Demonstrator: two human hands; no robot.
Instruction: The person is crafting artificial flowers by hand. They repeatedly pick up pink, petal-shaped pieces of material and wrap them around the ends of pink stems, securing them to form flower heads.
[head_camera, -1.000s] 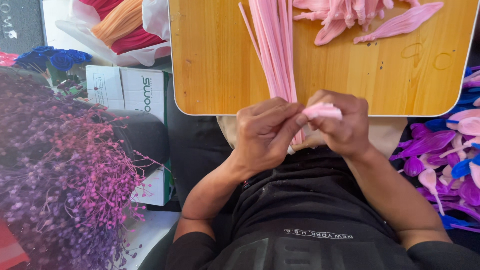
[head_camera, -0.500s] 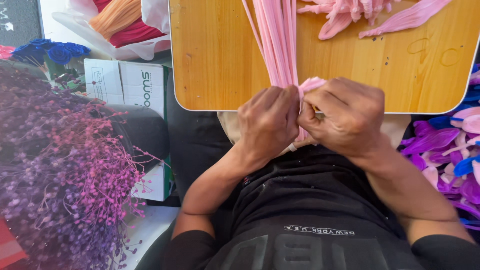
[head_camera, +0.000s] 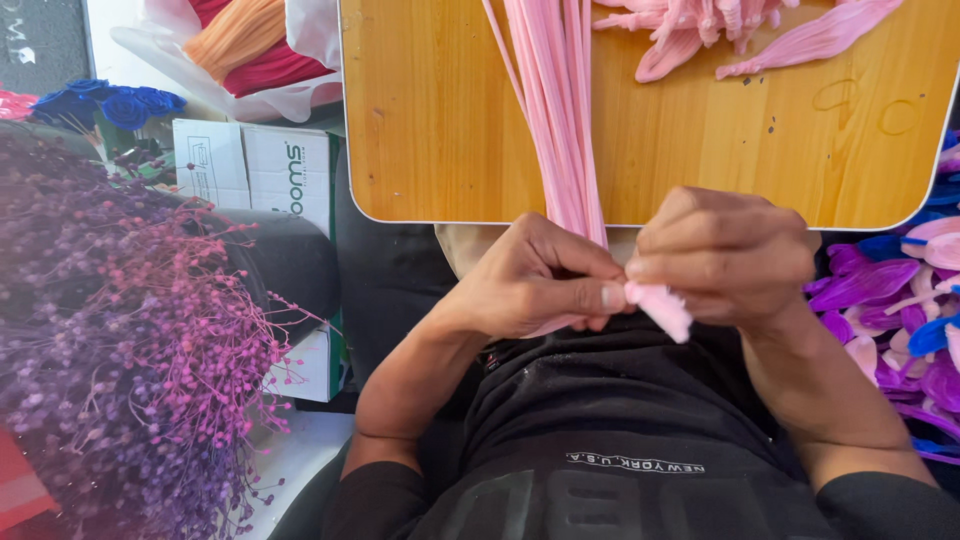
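Pink stems (head_camera: 560, 120) pinched tight between left hand (head_camera: 530, 280) and right hand (head_camera: 725, 255), bundle trailing over wooden board (head_camera: 430, 120) for support.

Pink fuzzy stems (head_camera: 556, 120); pale pink folded piece (head_camera: 660, 306). Table (head_camera: 430, 130) honey-yellow wood grain, white edge. Pink petal shapes (head_camera: 810, 40). Purple-magenta dried sprigs (head_camera: 120, 350). Blue roses (head_camera: 110, 103). White box (head_camera: 255, 170). Black shirt (head_camera: 620, 430). Purple, blue petals (head_camera: 900, 310).

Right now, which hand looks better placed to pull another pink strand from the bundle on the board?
Probably the left hand: it sits directly under the pink strand bundle, touching its lower end. The right hand is off to the side, its fingers pinching a small pink piece.
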